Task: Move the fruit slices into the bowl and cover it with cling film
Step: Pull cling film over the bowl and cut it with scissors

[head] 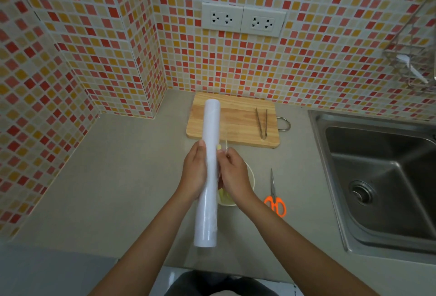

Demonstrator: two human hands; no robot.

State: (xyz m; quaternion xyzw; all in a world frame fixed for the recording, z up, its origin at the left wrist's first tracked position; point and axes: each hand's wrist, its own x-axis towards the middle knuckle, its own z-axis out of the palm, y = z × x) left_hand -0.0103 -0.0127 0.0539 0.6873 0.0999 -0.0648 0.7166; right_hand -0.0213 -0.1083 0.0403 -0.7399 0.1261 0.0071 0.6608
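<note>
A long white roll of cling film (210, 130) is held lengthwise above the counter, pointing away from me. My left hand (194, 173) grips its middle from the left. My right hand (232, 173) is at the roll's right side, fingertips pinched on the thin film edge. Under my right hand stands a white bowl (251, 177), mostly hidden; pale yellow fruit slices (224, 197) show inside it.
A wooden cutting board (236, 118) lies behind, with metal tongs (262, 122) on it. Orange-handled scissors (274, 199) lie right of the bowl. A steel sink (382, 177) fills the right side. Tiled walls close off the back and left.
</note>
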